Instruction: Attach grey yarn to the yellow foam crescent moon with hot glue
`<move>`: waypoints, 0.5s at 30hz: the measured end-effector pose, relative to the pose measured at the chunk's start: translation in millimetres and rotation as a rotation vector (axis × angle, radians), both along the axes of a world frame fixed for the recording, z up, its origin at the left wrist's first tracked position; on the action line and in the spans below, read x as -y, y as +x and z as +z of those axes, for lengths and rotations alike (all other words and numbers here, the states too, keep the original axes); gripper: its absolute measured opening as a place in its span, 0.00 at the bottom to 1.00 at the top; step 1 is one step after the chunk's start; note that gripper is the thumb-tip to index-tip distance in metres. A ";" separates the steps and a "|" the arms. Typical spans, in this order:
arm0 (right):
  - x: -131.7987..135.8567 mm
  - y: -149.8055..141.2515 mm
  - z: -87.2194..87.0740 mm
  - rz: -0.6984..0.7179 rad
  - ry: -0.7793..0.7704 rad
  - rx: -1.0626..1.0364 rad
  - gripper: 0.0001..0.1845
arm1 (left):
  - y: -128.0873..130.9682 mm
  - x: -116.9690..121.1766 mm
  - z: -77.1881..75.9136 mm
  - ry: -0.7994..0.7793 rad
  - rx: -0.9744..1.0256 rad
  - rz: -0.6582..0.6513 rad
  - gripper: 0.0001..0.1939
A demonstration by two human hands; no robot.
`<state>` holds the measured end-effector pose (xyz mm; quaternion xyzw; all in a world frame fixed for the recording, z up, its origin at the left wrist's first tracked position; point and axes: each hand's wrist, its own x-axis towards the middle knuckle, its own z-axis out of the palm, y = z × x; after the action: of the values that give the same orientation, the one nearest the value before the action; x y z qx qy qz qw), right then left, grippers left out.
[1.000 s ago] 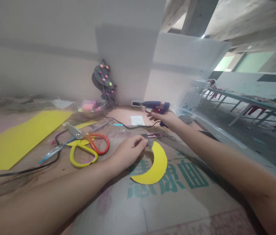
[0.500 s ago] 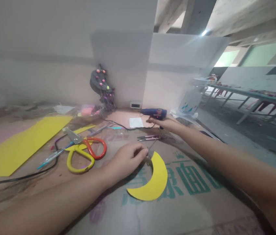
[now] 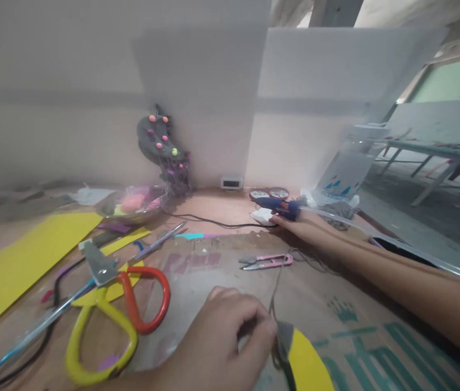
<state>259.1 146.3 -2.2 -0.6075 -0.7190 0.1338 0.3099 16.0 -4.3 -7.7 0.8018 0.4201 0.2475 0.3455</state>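
At the bottom middle, my left hand (image 3: 233, 331) is closed in a pinch at the tip of a yellow crescent cut-out (image 3: 310, 361). Grey yarn (image 3: 275, 288) covers that tip, and a strand runs up from it past my thumb. The crescent's lower part is out of frame. Farther back on the right, my right hand (image 3: 301, 225) is wrapped round a blue hot glue gun (image 3: 276, 205), its nozzle pointing left. A long clear glue stick (image 3: 360, 225) trails from its rear. Part of a white square (image 3: 261, 216) shows beneath the gun.
Large scissors (image 3: 130, 296) with red and yellow handles lie at left beside a yellow sheet (image 3: 30, 250). Pink thread snips (image 3: 268, 262) lie mid-table. A dark yarn-covered crescent with pompoms (image 3: 156, 138) leans on the back wall, near a small digital display (image 3: 232, 183).
The view has come closer and lower, so the crescent is now partly cut off. My right hand still holds the glue gun, now over part of the white square.
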 end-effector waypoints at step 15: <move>-4.1 9.5 -14.5 0.026 0.051 -0.081 0.17 | -2.3 -22.4 -65.5 0.215 -0.042 -0.288 0.20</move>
<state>268.7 150.4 -16.8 -0.5842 -0.7168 0.1438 0.3523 13.8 18.1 -73.2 0.8910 0.2792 0.2220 0.2809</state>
